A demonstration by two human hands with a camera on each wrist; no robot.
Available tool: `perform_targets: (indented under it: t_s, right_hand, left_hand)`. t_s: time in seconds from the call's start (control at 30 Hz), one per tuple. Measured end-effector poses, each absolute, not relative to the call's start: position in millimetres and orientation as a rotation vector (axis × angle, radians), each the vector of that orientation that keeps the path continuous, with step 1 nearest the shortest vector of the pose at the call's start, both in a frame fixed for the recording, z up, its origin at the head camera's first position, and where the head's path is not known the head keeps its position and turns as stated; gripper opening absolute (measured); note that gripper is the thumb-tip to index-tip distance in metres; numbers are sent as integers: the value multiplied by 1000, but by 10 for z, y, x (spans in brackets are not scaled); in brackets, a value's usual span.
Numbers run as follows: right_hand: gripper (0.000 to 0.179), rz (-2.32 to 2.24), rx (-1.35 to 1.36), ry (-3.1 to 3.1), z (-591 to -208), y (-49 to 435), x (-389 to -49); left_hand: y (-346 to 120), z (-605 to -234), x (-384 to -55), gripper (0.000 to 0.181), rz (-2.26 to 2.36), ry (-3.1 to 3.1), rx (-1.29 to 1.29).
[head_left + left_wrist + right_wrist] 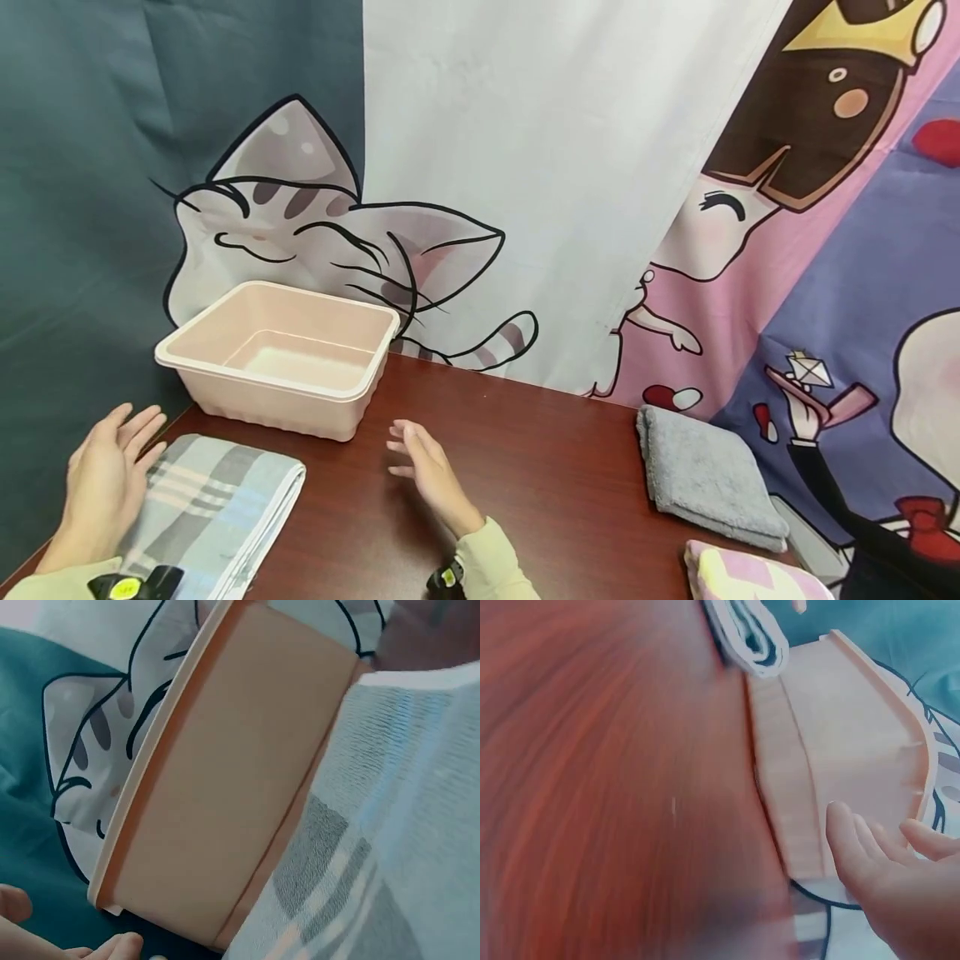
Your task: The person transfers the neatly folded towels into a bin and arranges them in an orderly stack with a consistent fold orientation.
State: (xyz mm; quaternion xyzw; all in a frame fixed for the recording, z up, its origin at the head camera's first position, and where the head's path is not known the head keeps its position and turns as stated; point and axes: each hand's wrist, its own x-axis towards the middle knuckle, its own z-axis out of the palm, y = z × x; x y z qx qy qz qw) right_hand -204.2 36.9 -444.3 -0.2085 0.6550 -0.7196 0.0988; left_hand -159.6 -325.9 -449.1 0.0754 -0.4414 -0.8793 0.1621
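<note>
In the head view my left hand [105, 483] is held with fingers spread at the left edge of a folded plaid towel [217, 500] in grey, blue and pale pink. Nothing is in its grasp. My right hand [431, 471] hovers over the table to the right of that towel, palm turned inward and fingers loosely extended, also holding nothing. Just beyond both hands stands a pale pink plastic basin [277, 400], upright, with no contents showing inside. The left wrist view shows the towel [420, 795] lying in front of the basin's side [225, 780].
A folded grey towel [701, 475] lies at the right of the dark red-brown table [540, 467]. Nearer the front edge is a pink and yellow cloth [750, 575], partly cut off. A pale flat object [810, 537] shows behind them. Printed curtains [555, 167] hang along the back.
</note>
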Motion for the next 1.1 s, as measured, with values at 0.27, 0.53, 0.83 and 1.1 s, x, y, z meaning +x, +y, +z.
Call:
perform_targets:
  t_s: [0.27,0.53,0.83,1.1]
  right_hand:
    - [48,-2219,-593,1837,-4664,135,-2224]
    - [48,-2168,-603,1905,-4522,-21,-2173]
    - [51,-2020,-699,2024,-4443,-185,-2154]
    - [49,-1995,-614,2137,-4586,-282,-2219]
  left_hand:
    - [-3334,-4582,-1847,52,-2597,-1314,27]
    - [-3328,-4525,-2119,53,-2582,-1512,-18]
    - [-3428,-4571,-2220,55,-2519,-1669,-58]
    - [-3434,-4661,-2271,59,-2471,-1729,-9]
